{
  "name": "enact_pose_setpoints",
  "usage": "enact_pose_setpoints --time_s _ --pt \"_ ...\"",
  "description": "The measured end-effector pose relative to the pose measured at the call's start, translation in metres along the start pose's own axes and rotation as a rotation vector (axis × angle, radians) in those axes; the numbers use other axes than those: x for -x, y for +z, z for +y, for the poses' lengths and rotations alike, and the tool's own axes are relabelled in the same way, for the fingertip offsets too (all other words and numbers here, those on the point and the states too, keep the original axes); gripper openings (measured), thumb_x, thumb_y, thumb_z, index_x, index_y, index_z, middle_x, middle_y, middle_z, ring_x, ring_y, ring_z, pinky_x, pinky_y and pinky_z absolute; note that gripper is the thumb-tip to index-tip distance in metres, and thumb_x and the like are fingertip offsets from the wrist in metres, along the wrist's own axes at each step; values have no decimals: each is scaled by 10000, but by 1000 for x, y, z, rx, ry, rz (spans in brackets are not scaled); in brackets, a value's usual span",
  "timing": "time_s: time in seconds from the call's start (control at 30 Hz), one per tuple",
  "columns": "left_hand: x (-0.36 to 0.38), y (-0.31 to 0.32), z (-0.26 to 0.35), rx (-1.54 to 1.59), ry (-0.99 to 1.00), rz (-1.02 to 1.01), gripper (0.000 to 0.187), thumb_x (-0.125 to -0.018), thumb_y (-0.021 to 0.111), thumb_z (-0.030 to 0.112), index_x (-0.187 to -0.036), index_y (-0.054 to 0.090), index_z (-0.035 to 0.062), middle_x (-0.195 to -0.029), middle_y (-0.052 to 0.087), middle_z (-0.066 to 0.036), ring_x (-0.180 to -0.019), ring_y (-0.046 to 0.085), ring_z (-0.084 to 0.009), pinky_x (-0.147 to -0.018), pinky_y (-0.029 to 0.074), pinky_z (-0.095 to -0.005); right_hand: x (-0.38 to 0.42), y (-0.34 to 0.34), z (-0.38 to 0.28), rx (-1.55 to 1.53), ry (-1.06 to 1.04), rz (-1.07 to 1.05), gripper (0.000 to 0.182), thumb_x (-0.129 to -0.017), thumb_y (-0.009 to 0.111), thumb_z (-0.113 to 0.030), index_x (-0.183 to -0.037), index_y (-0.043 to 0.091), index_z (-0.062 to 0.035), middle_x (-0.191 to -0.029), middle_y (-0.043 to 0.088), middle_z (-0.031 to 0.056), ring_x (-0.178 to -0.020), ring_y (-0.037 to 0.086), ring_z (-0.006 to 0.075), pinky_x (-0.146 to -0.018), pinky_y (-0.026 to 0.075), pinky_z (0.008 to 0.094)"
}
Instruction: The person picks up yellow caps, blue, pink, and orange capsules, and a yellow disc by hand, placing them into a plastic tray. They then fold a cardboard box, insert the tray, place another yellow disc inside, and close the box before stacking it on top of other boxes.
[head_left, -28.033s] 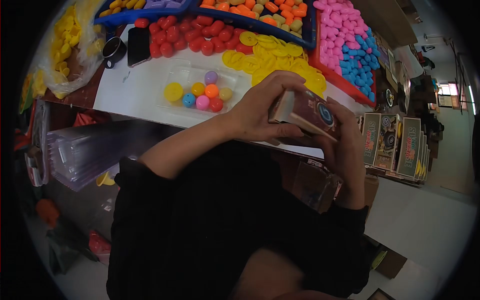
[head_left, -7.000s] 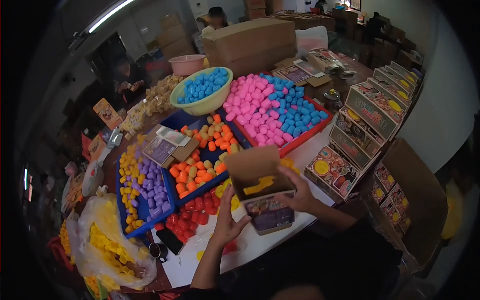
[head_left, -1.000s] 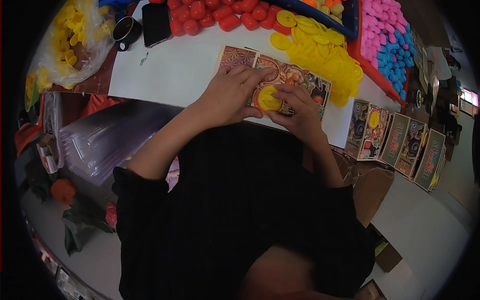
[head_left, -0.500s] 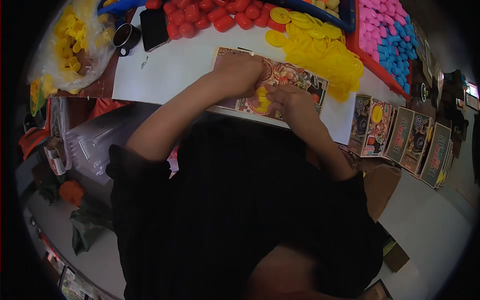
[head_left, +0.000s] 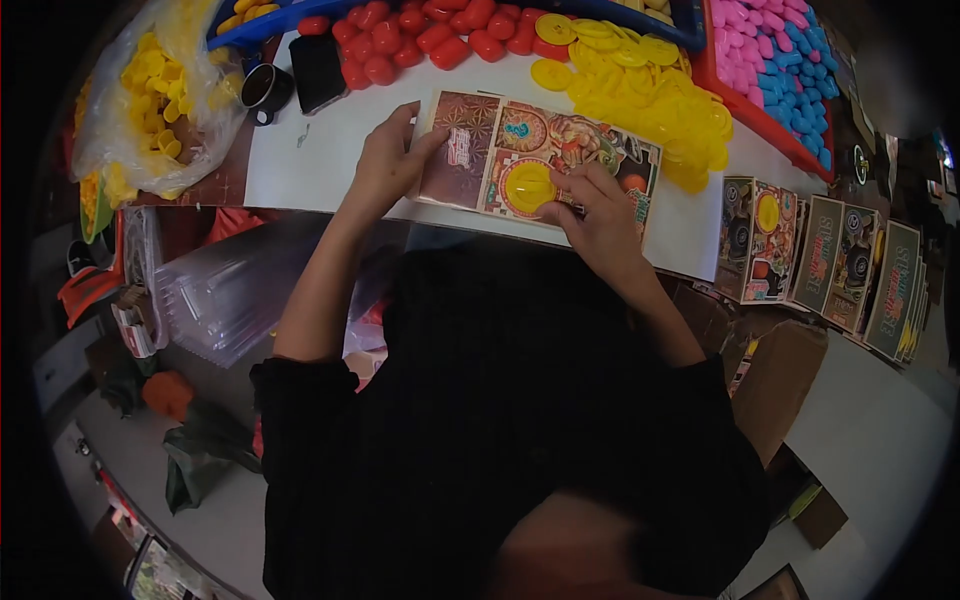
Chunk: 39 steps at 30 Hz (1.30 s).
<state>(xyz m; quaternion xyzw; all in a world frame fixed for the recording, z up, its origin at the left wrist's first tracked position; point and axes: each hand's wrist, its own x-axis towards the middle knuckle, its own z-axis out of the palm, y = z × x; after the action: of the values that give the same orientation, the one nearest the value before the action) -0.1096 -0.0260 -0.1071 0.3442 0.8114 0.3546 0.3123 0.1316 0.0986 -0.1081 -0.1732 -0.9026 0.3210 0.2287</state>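
Observation:
A printed card panel (head_left: 459, 180) lies on the white table in front of me, its left part brown and its right part covered in colourful artwork. A round yellow plastic disc (head_left: 527, 188) sits on the artwork. My right hand (head_left: 603, 215) is bent over the disc's right side, thumb and fingertips against its edge. My left hand (head_left: 388, 165) is at the card's left edge, thumb and fingers apart, the thumb reaching over the brown part. Close behind the card, a heap of yellow discs (head_left: 650, 110) spreads to the right.
Red plastic pieces (head_left: 435, 40) lie at the back, near a black phone (head_left: 317, 72) and a dark cup (head_left: 267, 93). A bag of yellow parts (head_left: 150, 110) is at left. A red tray (head_left: 765, 125) holds pink and blue pieces. Folded printed cards (head_left: 825, 255) stand at right.
My left hand has moved left off the card's middle to its left edge, its fingers opening. The yellow disc is now uncovered, with my right hand still at it.

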Motion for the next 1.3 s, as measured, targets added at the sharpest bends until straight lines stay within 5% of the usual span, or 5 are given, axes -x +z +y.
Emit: enact_pose_setpoints --time_s 0.47,0.63,0.77,0.9,1.3 --pt "24 -19 133 553 643 0 566 -928 476 274 -1386 259 23 -1148 552 -65 -951 554 -121 -828 436 -268 -26 -96 -53 409 -526 628 146 -773 630 -77 -839 627 53 -724 531 49 -568 524 143 -461 413 229" --pt "16 7 101 924 122 -344 423 -886 581 225 -1261 468 64 -1028 547 4 -848 478 -59 -739 409 -231 -5 -82 -33 -782 260 416 137 -825 586 -45 -936 597 34 -1003 551 29 -765 524 79 -640 436 233" --pt "27 18 91 430 363 -99 451 -722 723 60 -1136 544 43 -958 534 -4 -815 514 -94 -709 419 -233 -3 -64 -37 -749 464 417 237 -731 654 2 -965 615 -8 -1087 530 43 -962 498 142 -767 431 268" --pt "16 -19 112 -353 1160 -90 457 -611 767 135 -1039 627 60 -1167 546 -115 -1043 514 -293 -873 419 -365 -21 -108 -30 114 -172 -8 404 -639 735 -13 -1027 644 -81 -1257 494 117 -1116 471 264 -928 401 314" --pt "29 -9 127 -718 1029 -168 714 -782 527 544 -1313 432 76 -1298 432 -175 -1178 401 -386 -994 321 -460 -19 -102 -53 401 -127 -269 737 -734 689 -331 -1312 375 1 -1378 332 199 -1265 320 368 -993 328 436"
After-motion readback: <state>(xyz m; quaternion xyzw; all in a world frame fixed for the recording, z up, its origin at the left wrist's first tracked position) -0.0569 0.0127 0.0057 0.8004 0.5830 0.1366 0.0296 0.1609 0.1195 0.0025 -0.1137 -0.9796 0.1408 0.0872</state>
